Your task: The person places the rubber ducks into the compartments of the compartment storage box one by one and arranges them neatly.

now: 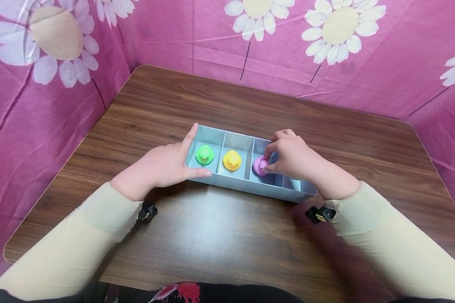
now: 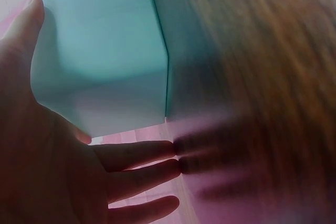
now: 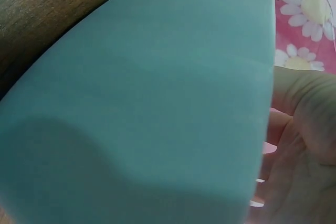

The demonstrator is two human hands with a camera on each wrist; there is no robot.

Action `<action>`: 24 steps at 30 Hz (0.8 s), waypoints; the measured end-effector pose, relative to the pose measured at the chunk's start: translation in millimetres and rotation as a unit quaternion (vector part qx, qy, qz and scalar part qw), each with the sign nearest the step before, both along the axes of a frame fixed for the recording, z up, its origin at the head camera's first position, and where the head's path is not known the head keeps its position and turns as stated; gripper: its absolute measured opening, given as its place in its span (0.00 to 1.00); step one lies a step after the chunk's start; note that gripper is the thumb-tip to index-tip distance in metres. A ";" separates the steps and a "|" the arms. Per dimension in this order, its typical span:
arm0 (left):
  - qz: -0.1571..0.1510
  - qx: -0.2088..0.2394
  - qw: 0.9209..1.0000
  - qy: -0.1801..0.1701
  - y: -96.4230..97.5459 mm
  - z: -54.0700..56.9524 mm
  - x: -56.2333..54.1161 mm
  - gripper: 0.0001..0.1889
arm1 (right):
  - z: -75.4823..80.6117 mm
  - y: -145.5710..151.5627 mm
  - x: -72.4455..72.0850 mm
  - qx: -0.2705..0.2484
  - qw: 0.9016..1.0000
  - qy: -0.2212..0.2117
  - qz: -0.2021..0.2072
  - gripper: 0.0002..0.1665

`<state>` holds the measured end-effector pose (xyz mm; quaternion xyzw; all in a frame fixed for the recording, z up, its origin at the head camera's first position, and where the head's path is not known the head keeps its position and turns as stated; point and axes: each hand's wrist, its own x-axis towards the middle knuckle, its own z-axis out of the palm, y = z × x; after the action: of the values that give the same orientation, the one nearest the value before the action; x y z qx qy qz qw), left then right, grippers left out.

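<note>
In the head view, a light-blue divided box (image 1: 233,183) sits at the middle of the table. My left hand (image 1: 163,166) lies against its left end, thumb along the front rim and index finger reaching to the back corner. The left wrist view shows other fingers (image 2: 139,156) straight beside the box end. A green toy duck (image 1: 204,155) is in the leftmost compartment, a yellow toy duck (image 1: 232,160) in the one beside it. My right hand (image 1: 297,162) pinches a purple toy duck (image 1: 259,166) in the third compartment. In the right wrist view, the box wall (image 3: 157,87) hides the fingertips.
The box stands on a brown wood-grain table (image 1: 197,235). Pink cloth (image 1: 163,42) with white flowers hangs behind the table and along its sides. Part of a further compartment (image 1: 292,184) shows at the box's right end, below my right hand.
</note>
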<state>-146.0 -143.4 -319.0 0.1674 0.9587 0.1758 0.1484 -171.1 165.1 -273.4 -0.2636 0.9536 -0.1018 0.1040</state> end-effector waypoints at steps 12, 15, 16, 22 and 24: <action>-0.001 0.005 1.000 0.003 -0.1 -1.3 0.1 0.66 | -5.1 -2.8 -0.1 0.015 1.000 0.011 0.002 0.08; -0.001 0.006 1.000 0.002 -0.3 -1.8 0.0 0.66 | -5.9 -4.3 -0.4 0.019 1.000 0.009 0.002 0.07; -0.001 0.006 1.000 0.002 -0.3 -1.9 0.0 0.66 | -6.2 -4.6 -0.4 0.020 1.000 0.009 0.003 0.07; -0.002 0.006 1.000 0.004 -0.7 -1.2 -0.1 0.66 | -6.9 -6.1 -0.3 0.028 1.000 0.011 0.002 0.08; -0.002 0.006 1.000 0.003 -0.8 -0.9 -0.2 0.66 | -7.1 -6.5 -0.2 0.031 0.999 0.012 0.000 0.09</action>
<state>-146.1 -144.3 -319.9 0.1712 0.9577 0.1804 0.1446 -171.3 158.6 -280.5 -0.2614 0.9574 -0.0695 0.1009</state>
